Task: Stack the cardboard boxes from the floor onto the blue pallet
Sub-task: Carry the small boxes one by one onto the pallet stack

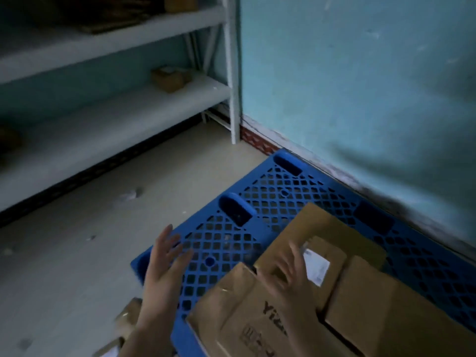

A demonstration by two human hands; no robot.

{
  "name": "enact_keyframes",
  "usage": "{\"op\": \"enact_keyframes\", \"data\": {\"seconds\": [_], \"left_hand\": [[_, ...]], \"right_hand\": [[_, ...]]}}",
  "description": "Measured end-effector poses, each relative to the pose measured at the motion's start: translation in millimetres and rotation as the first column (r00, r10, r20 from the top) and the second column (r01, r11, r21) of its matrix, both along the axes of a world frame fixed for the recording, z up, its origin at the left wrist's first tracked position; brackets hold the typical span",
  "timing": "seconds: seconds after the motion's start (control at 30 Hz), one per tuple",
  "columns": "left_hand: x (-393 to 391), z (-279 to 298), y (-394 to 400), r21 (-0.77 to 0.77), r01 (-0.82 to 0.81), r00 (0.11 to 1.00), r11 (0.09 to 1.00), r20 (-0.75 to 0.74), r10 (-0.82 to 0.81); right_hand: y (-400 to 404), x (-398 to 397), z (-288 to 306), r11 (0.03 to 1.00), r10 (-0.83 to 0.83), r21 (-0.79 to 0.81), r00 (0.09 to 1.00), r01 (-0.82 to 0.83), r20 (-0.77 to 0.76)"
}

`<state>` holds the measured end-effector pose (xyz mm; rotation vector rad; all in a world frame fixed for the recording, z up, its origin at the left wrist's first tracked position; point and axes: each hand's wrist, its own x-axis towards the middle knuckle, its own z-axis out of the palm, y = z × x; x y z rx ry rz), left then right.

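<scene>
The blue pallet (262, 202) lies on the floor against the wall, its grid top partly bare on the left. Several cardboard boxes stand on it at the lower right: a printed box (247, 318) in front, a box with a white label (322, 258) behind it, a flat box (332, 225) further back and a plain box (381, 310) at the right. My right hand (286, 269) hovers with spread fingers over the stacked boxes, holding nothing. Above the pallet's bare left part my left hand (164, 261) is open, fingers straight. A cardboard box (128, 315) lies on the floor by my left forearm.
White metal shelving (116, 117) runs along the left, with a small box (168, 78) on one shelf. A light-blue wall (360, 86) bounds the pallet at the back right. Pale floor (103, 228) with small scraps lies between shelving and pallet.
</scene>
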<state>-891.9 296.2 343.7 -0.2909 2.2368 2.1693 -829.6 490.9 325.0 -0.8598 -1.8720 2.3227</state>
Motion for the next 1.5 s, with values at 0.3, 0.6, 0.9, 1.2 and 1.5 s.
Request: {"op": "enact_keyframes", "data": {"seconds": [0.3,0.6,0.9,1.2,1.5], "left_hand": [[161.6,48.5,-168.8,-0.042,-0.355,0.927,0.934,0.113,0.357],[282.8,1.9,-282.0,-0.073,-0.395,0.896,0.916,0.19,0.402],[418.4,-89.7,-385.8,-0.142,-0.599,0.717,0.788,0.343,0.607],[529.0,-272.8,-377.6,-0.293,-0.668,0.459,0.684,0.561,0.689],[576.3,-437.0,-360.3,-0.212,-0.703,0.224,0.679,0.84,0.494]], "right_hand": [[-137.8,84.1,53.4,0.899,0.437,0.104,0.885,-0.426,-0.161],[-279.9,174.2,1.0,0.818,0.565,0.181,0.822,-0.546,-0.069],[-387.9,262.8,-94.0,0.45,0.844,0.278,0.506,-0.849,0.178],[-419.8,332.1,-267.7,-0.163,0.841,0.441,0.11,-0.882,0.529],[-433.9,379.8,-428.0,-0.746,0.556,0.463,-0.065,-0.478,0.829]]}}
